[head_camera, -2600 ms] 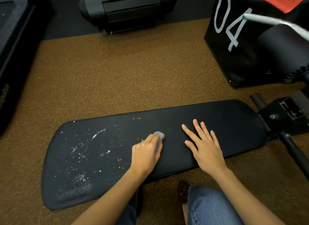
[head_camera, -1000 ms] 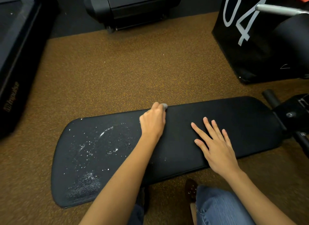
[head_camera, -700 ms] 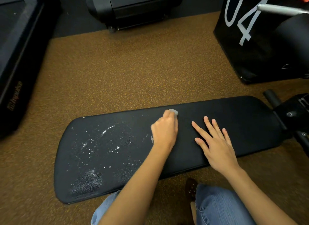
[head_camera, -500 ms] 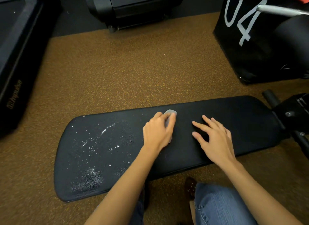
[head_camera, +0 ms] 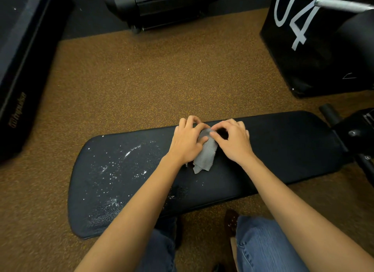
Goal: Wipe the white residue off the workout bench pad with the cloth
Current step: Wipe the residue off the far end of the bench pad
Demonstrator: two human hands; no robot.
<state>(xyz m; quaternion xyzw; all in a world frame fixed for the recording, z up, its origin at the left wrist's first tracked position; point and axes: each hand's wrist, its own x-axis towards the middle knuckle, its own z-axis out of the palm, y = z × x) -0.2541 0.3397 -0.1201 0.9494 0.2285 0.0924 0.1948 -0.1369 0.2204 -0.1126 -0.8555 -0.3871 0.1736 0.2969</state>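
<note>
1. Brown speckled gym floor (head_camera: 141, 79) carries the black bench pad (head_camera: 283, 150).
2. White residue (head_camera: 121, 166) covers the pad's left end.
3. Left hand (head_camera: 188, 142) and right hand (head_camera: 232, 142) pinch the grey cloth (head_camera: 205, 156) with curled fingers (head_camera: 217, 128) near the pad's far edge.

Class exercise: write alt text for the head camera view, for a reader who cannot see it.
Two bare hands, the left hand and the right hand, pinch a small grey woven cloth over a long black padded workout bench pad on brown speckled flooring. White powdery residue covers the pad's left end.
</note>
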